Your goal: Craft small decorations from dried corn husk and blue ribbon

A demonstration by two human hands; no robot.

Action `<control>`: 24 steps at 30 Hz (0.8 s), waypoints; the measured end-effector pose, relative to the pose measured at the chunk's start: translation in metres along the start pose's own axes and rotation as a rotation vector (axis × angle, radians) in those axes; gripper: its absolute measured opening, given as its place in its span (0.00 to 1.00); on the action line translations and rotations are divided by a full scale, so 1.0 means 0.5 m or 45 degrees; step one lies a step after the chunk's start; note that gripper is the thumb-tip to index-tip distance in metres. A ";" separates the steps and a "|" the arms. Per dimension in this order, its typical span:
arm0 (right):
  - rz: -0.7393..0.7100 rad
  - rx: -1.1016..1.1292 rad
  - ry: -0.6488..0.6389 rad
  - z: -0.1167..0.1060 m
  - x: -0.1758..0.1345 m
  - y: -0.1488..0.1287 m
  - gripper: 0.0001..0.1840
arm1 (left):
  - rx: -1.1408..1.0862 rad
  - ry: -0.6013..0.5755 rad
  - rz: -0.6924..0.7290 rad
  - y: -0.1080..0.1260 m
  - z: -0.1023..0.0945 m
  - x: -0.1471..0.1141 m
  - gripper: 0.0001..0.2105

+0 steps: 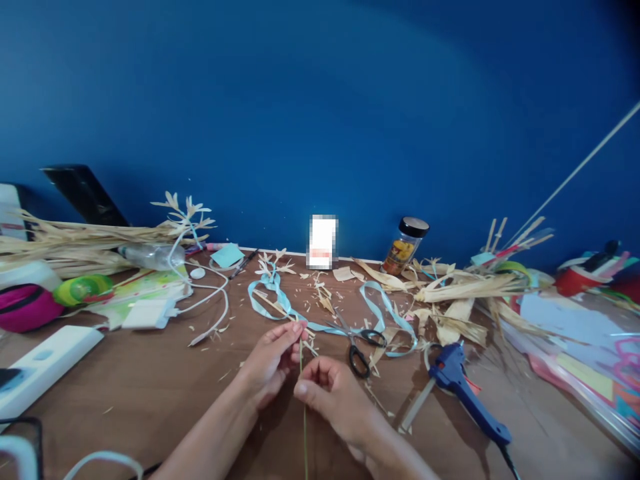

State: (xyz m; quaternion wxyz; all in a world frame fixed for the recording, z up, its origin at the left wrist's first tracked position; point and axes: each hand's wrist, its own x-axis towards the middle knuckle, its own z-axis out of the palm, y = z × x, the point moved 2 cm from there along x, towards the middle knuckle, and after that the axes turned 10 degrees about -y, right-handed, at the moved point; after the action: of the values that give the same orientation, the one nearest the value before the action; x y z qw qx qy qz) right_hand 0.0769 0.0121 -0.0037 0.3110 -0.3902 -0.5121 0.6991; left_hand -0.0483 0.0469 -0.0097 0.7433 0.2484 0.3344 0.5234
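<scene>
Left hand (pixel 277 357) pinches the thin green strip (pixel 305 433) up top, right hand (pixel 333 397) looks clamped on it lower; I'd keep it taut, well off the back edge of the worktop (pixel 200 393).

- Green strand (pixel 305 433): thin and narrow, one unbroken line wherever it shows, drawn out almost straight.
- Its upper end is pinched in the fingertips of the left hand (pixel 274 355); below, it passes the fingertips of the right hand (pixel 334 395), which partly hide it, and runs down out of view.
- Pale stick (pixel 269 302): slender, straw-coloured, slanting toward the left fingertips; whether they hold it is unclear.
</scene>
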 end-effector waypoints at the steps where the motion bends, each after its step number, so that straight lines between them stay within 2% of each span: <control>1: -0.027 0.016 0.015 -0.002 0.001 -0.003 0.19 | 0.018 -0.035 -0.018 -0.001 0.003 -0.002 0.08; 5: -0.030 0.022 0.017 -0.006 0.005 0.000 0.23 | 0.146 -0.148 -0.112 -0.010 0.018 -0.013 0.10; 9: -0.011 0.073 -0.021 -0.009 0.008 0.013 0.21 | 0.234 -0.122 -0.098 -0.013 0.019 -0.015 0.12; 18: 0.002 0.108 0.107 -0.008 0.005 0.006 0.13 | 0.139 -0.217 -0.073 -0.013 0.010 -0.013 0.11; 24: -0.017 0.200 0.119 -0.006 0.004 0.007 0.14 | 0.199 -0.194 -0.135 -0.016 0.009 -0.012 0.10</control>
State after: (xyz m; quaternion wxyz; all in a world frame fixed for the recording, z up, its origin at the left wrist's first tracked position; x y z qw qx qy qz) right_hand 0.0785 0.0144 -0.0079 0.3689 -0.3933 -0.4432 0.7161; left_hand -0.0416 0.0385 -0.0111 0.7715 0.3266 0.3294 0.4354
